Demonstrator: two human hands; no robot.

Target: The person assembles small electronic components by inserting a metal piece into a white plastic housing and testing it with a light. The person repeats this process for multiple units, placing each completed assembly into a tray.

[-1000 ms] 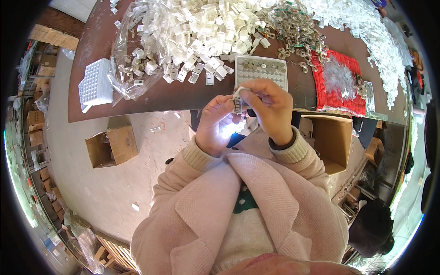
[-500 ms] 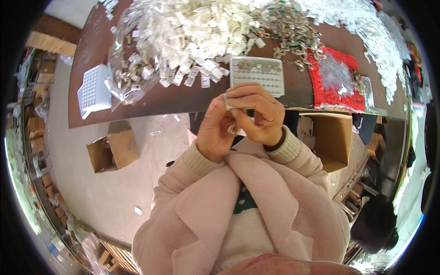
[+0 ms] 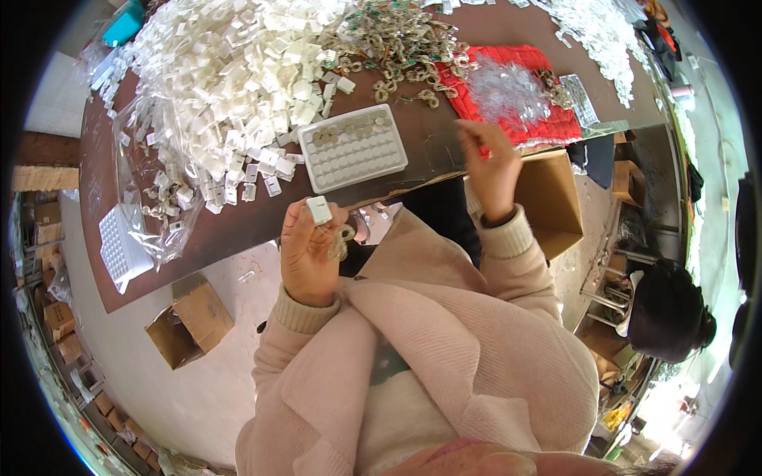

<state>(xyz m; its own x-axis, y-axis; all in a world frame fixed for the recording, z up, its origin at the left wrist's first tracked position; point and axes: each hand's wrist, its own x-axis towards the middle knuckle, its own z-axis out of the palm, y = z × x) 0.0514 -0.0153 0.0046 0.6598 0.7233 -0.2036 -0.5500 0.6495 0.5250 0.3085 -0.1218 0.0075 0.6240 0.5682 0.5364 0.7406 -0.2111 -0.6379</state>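
I have the left hand raised just in front of the near edge of the worktop, fingers pointing to the far side, the sleeved forearm rising from the near side. Its grip is narrow, thumb and fingers pinching a small white casing held up at the fingertips, left of and nearer than the white tray. A looped pale cord hangs at the right side of that hand; I can't make out whether it joins the casing, and the curled fingers hide part of the hold. The right hand is well apart, reaching farther out, fingers bent and aimed far and left beside the near left part of the red cloth. Its fingertips are too soft for me to tell how wide that grip is, whether it holds anything, or whether it touches the worktop. The right forearm and hand cover part of the open cardboard box. I see the heap of white casings cut off at the far edge of view, and the small round pieces in the tray's far rows are hard to make out.
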